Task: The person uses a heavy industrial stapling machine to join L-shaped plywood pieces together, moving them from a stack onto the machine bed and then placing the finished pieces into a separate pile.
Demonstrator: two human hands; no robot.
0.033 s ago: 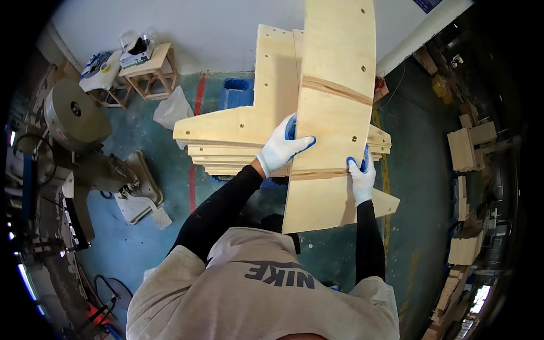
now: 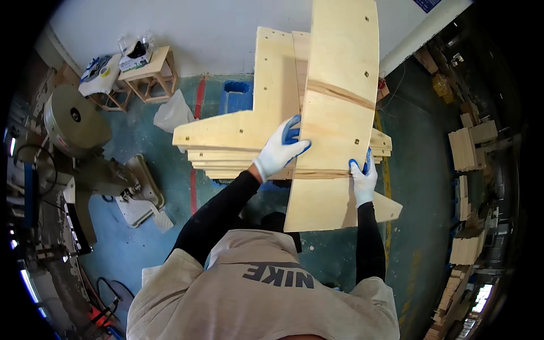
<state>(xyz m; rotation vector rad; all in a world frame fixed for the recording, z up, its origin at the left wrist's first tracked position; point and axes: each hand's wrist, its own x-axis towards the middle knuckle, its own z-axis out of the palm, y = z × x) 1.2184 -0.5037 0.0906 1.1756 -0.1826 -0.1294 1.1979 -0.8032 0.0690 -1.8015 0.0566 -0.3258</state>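
A long pale plywood panel (image 2: pixel 339 127) is held tilted up before me. Two brown bands cross it, and small metal inserts dot its right side. At its left edge is my left hand (image 2: pixel 276 152), in a white glove with blue fingertips; the thumb lies over the face and the fingers curl at the edge. My right hand (image 2: pixel 364 182), gloved alike, grips the lower right edge, thumb in front. Behind the panel lies a stack of cut plywood pieces (image 2: pixel 238 131), partly hidden by it. A tapered plywood end (image 2: pixel 384 208) sticks out beside my right wrist.
A blue plastic crate (image 2: pixel 235 97) shows behind the stack. At left stand a grey-green machine with a foot pedal (image 2: pixel 163 221), a white bag (image 2: pixel 171 113) and a wooden stool (image 2: pixel 148 69) with items on it. Wood stacks (image 2: pixel 463 148) line the right side.
The panel has shifted slightly to the right, and its top leans a little further right. My left hand's fingers have spread somewhat at its edge. My right hand moves slightly with the panel.
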